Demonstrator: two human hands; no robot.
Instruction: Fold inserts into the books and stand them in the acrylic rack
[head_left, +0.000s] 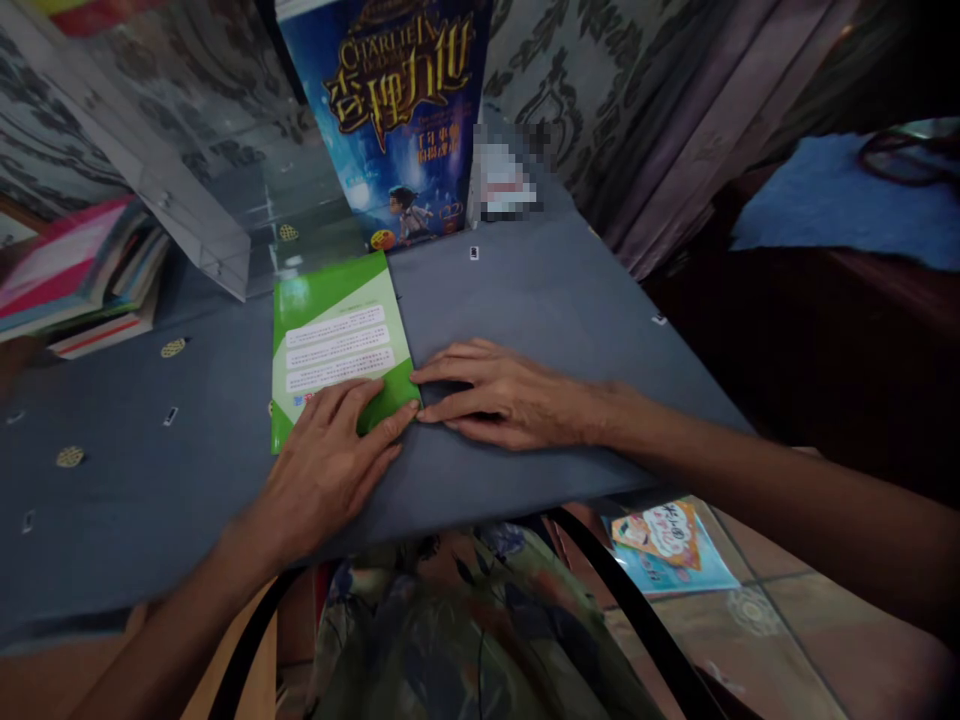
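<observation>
A green book (337, 320) with pale text panels lies flat and upside down to me on the grey-blue tablecloth (510, 290). Over its lower part rests my left hand (334, 450), fingers stretched out on the cover and holding nothing. My right hand (510, 395) is at the book's right edge, its fingertips touching the lower right corner and its fingers extended. Whether the right fingertips pinch the edge is hard to see. Just behind the book stands a thick blue book (420, 120) with gold lettering.
A clear plastic organizer (202, 225) stands at the back left. Beyond it lies a pile of books (82, 265). Below the table's right front edge, a light-blue picture book (671, 545) lies on the tiled floor. Patterned curtains (555, 80) hang behind the table.
</observation>
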